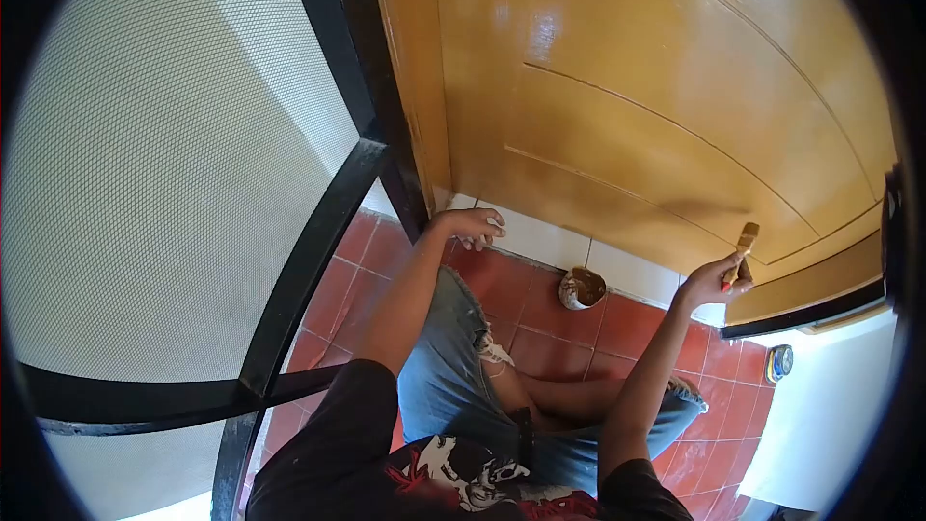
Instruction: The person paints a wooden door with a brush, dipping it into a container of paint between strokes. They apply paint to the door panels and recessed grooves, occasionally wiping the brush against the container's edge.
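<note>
My right hand (715, 282) is closed round the handle of a paintbrush (748, 235), its bristles pointing up close to the lower right of a yellow-brown door (617, 116). The door looks glossy, with curved grooves across its panel. On the left, my left hand (473, 226) hangs with loosely curled, parted fingers and nothing in them, near the foot of the door frame (415, 106). Between the two hands, a small white pot (582, 288) with brown paint inside and smears on its rim stands on the red tiles.
A black-framed mesh screen (193, 164) fills the left side, close to my left arm. White tiles (540, 234) run along the door's foot, and red floor tiles (550, 314) lie below. At the right wall sits a small round can (779, 364). My crossed legs in torn jeans (444, 357) rest on the floor.
</note>
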### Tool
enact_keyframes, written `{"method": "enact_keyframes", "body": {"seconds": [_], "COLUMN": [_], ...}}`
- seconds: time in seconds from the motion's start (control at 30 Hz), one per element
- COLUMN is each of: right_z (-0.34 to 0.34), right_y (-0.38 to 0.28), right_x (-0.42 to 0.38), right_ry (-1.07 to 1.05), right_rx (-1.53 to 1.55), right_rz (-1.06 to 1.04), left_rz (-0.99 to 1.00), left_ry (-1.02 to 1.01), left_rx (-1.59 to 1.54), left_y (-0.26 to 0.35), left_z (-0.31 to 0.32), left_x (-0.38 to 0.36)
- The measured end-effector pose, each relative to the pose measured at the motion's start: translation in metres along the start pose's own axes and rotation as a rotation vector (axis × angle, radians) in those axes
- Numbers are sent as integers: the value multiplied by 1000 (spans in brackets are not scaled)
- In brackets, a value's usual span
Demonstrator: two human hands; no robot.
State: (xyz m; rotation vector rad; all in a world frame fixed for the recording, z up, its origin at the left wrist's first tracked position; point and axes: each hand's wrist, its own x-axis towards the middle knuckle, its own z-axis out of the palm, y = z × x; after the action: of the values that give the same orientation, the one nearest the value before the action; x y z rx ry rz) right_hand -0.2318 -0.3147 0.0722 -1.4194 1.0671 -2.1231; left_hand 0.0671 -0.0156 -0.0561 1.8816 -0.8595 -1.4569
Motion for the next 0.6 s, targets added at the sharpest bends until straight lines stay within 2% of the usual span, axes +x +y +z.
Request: {"method": "enact_keyframes", "body": {"seconds": [0.03,0.07,0.13,0.17,0.2,0.27,0.3,0.37,0.4,0.47,0.5,0.6], "right_z": [2,12,33,45,52,67,62,61,56,30,16,-26], "right_y": [1,7,-46,-42,-77,-110,-109,-112,-93,-44,-6,63], "right_x": [-4,-20,-78,-106,-125,-140,-125,-107,-92,-45,-22,79], "right_ry": [7,-132,-354,-454,-578,-638,-578,-697,-608,-648,-587,-304], "right_rx": [-93,-54,-14,-76,185,270,238,330,354,223,342,235], "right_rz": [-98,-100,-122,-404,-195,-238,-222,-171,-321,-223,146,54], "left_rz": [-9,-7,-54,2,63,-11,-16,-26,-28,-42,-28,-35], "left_ry": [-9,-13,19,-3,-43,11,-23,-46,-59,-34,-48,31], "left_rx": [-18,-4,23,-25,-57,-29,31,-25,-6,-47,-54,-74], "left_y": [2,4,-1,-11,-15,-4,3,6,7,9,13,18], "left_z": [0,-1,0,0,-3,3,7,5,4,4,6,6], "left_x": [2,3,6,8,12,6,7,-1,-4,-1,0,-7]}}
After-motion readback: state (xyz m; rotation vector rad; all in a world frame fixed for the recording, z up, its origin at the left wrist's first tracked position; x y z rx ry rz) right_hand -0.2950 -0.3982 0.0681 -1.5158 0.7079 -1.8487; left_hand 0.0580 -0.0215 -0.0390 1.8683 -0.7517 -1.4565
